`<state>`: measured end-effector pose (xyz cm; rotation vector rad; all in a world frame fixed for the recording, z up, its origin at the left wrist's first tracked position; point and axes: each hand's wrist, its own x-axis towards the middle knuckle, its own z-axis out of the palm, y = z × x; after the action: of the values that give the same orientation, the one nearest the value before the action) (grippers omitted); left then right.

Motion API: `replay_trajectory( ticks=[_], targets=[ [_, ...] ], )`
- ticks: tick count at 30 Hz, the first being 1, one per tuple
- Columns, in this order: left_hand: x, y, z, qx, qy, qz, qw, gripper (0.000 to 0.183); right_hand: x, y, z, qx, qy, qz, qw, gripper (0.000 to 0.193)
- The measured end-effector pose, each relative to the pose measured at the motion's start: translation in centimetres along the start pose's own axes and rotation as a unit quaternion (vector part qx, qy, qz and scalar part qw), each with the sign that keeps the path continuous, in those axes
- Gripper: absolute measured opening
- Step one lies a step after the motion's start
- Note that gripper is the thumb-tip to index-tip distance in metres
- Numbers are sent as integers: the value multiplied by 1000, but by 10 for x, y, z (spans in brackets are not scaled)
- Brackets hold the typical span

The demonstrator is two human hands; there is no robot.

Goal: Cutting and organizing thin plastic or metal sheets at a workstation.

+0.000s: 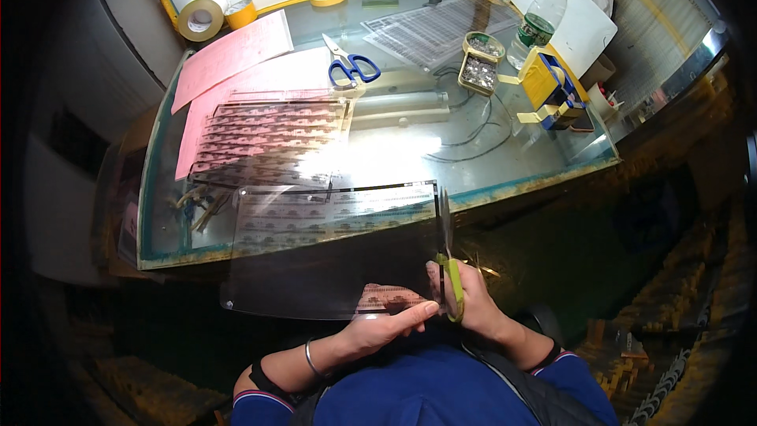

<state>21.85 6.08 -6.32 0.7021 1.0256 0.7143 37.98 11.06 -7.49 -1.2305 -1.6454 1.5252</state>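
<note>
A large see-through film sheet (pixel 315 256) with rows of dark printed pattern hangs in front of me, its far part over the table's near edge. My left hand (pixel 382 325) is closed on its near right corner, thumb on top, some fingers seen through the film. My right hand (pixel 479 308) is closed round the green handles of a pair of scissors (pixel 454 288). Their blades point away from me along the sheet's right edge, beside its dark border strip. Whether the blades touch the film, I cannot tell.
On the glass-topped table (pixel 552 159) lie printed films (pixel 268 138) over pink papers (pixel 233 55), blue-handled scissors (pixel 347 69) and more printed sheets (pixel 434 30). Tape rolls (pixel 202 19) stand far left. Toward the right are small containers (pixel 478 72), a bottle (pixel 542 20) and a tape dispenser (pixel 552 87).
</note>
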Motion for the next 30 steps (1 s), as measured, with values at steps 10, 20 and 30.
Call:
replay_trajectory(
  ticks=[10, 20, 30],
  targets=[
    [-3, 0, 3, 38, -32, -1, 999, 16, 2, -1, -2, 146, 11, 60, 987, 28],
    [-16, 18, -23, 122, -24, 17, 992, 16, -3, -23, -41, 136, -89, 184, 969, 30],
    [-29, 39, -38, 189, 3, -18, 982, 21, 0, -50, -76, 32, -173, 228, 958, 32]
  ],
)
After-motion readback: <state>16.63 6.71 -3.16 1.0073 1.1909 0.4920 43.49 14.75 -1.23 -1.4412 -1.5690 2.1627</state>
